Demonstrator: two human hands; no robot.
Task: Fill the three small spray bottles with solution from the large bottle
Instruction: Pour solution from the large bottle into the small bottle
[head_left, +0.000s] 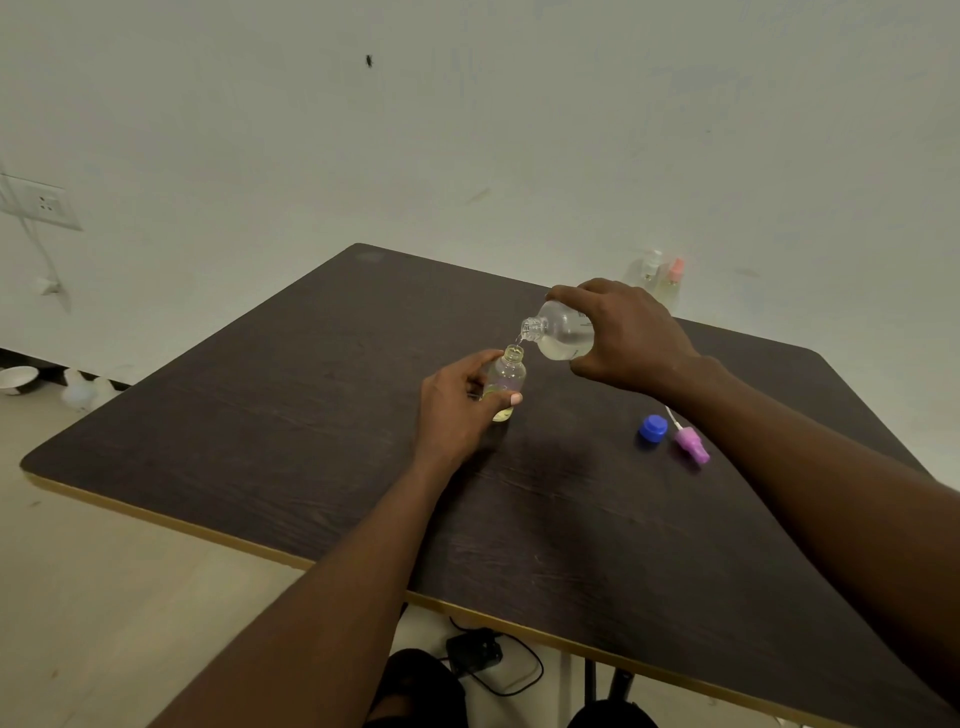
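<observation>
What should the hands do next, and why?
Probably the right hand should tip the big bottle slightly more: its mouth hangs just above the open neck of the small bottle, and the left hand holds that bottle upright.

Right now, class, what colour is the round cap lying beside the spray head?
The round cap is blue, clearest in the head view.

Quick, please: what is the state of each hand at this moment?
Left hand: closed, holding the small spray bottle upright on the table.
Right hand: closed, holding the large bottle tilted over it.
</observation>
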